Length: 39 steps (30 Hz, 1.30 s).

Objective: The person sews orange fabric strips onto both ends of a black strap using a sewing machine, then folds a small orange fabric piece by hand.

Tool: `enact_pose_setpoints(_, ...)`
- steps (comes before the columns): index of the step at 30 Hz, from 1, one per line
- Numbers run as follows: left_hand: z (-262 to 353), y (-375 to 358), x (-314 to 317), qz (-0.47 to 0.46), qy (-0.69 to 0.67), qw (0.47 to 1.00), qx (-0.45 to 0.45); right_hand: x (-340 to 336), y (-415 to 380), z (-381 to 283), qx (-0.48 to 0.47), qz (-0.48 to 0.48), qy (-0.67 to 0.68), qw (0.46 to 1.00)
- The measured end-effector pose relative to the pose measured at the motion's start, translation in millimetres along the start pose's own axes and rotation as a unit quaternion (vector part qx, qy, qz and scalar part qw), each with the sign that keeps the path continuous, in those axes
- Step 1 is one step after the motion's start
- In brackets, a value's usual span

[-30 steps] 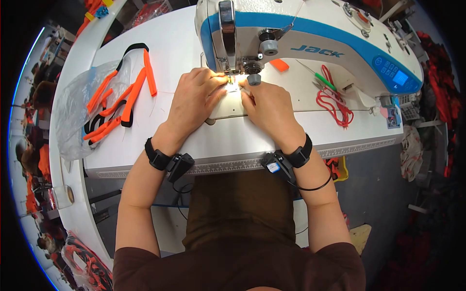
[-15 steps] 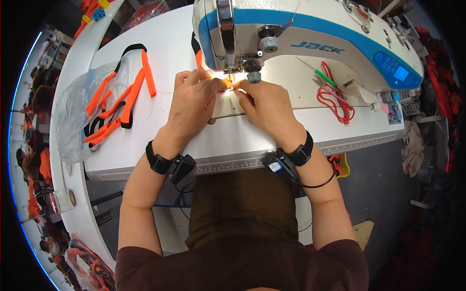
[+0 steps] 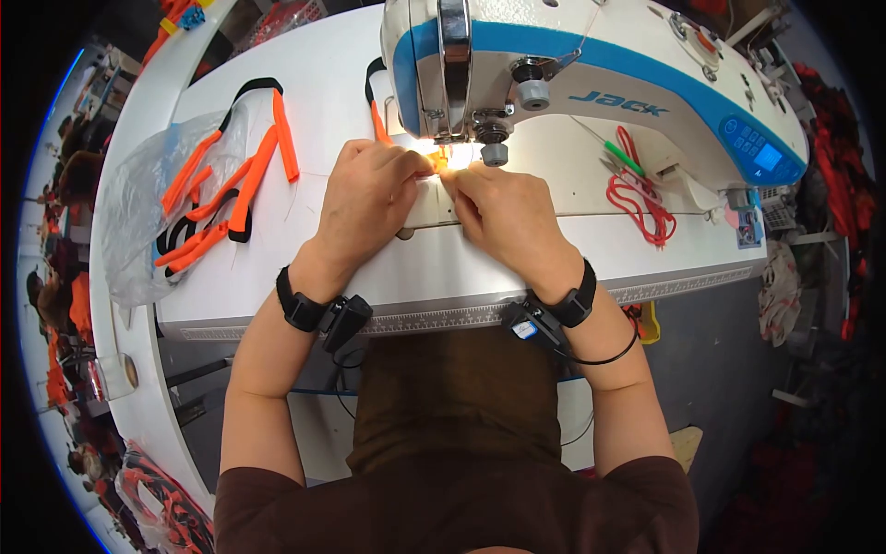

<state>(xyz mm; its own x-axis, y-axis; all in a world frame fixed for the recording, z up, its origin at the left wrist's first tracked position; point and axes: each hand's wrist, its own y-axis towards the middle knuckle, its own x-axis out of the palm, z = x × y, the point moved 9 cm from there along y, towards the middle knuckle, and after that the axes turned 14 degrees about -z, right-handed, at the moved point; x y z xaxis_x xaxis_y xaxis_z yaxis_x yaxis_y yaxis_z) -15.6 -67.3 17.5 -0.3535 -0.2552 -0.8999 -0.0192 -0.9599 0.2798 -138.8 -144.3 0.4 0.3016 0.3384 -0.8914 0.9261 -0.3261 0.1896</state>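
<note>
Under the needle area of a white and blue sewing machine (image 3: 554, 83), a small bright orange fabric piece (image 3: 437, 161) lies in the lamp's glare. My left hand (image 3: 369, 198) is closed, with its thumb and forefinger pinching the left side of that piece. From the right, my right hand (image 3: 506, 210) has its fingers closed at the piece's near edge. Behind my left hand an orange and black strap (image 3: 377, 115) runs up past the machine head; whether it joins the piece is hidden. Glare blurs the fingertips and the presser foot.
Orange and black straps (image 3: 242, 189) lie on a clear plastic bag (image 3: 129, 226) at the left. Red cord (image 3: 643, 208) and a green-handled tool (image 3: 624, 157) sit under the machine arm. A ruler strip (image 3: 434, 319) edges the white table (image 3: 277, 300).
The view has shifted slightly, so the machine appears a little farther right and lower. My right hand's fingers have drawn back slightly from the needle area; my left hand keeps its pinch.
</note>
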Motion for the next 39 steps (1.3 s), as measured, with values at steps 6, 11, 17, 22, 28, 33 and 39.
enact_pose_setpoints(6, -14, -2, -3, 0.012, 0.047, 0.998, -0.027, -2, -1, 2, 0.019, 0.0, 0.033, 0.999)
enact_pose_setpoints(11, -18, -2, -5, 0.015, 0.041, 0.997, -0.058, -2, -2, 4, 0.026, 0.0, 0.043, 0.999)
enact_pose_setpoints(17, -3, 2, -11, 0.022, 0.044, 0.998, -0.032, -2, -1, 0, 0.025, -0.01, 0.028, 0.999)
enact_pose_setpoints(22, 3, 4, 1, 0.019, 0.032, 0.999, 0.036, -2, -1, -1, 0.012, 0.002, 0.017, 1.0)
enact_pose_setpoints(28, 2, 2, -3, 0.037, 0.049, 0.998, 0.018, -2, -4, -6, 0.013, -0.021, -0.067, 0.997)
enact_pose_setpoints(33, 0, 1, 0, 0.014, 0.054, 0.998, 0.022, -4, -5, -10, -0.008, -0.009, -0.05, 0.999)
enact_pose_setpoints(39, -2, 1, -1, 0.008, 0.046, 0.999, 0.008, -1, -5, -8, -0.001, -0.02, -0.03, 0.999)
